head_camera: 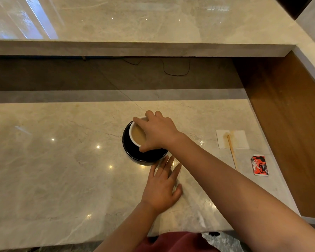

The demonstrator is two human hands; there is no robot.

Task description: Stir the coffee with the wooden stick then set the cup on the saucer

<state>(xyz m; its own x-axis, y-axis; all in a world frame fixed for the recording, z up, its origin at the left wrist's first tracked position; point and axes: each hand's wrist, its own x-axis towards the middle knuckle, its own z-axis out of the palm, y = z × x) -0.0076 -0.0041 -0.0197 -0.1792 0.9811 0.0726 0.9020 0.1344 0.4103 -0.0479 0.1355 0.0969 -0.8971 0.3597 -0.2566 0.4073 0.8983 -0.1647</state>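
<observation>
A white cup (133, 138) of light brown coffee sits on a black saucer (127, 148) in the middle of the marble counter. My right hand (157, 132) is clasped over the cup's right side, with fingers on the rim and thumb at the near edge. My left hand (162, 184) lies flat and open on the counter just in front of the saucer, holding nothing. The wooden stick (232, 151) lies to the right, its wet end on a stained white napkin (240, 139).
A torn red and black sachet (259, 165) lies at the right beside the stick. A raised marble ledge (135, 48) runs along the back over a dark recess. A wooden side panel (289, 124) bounds the counter on the right.
</observation>
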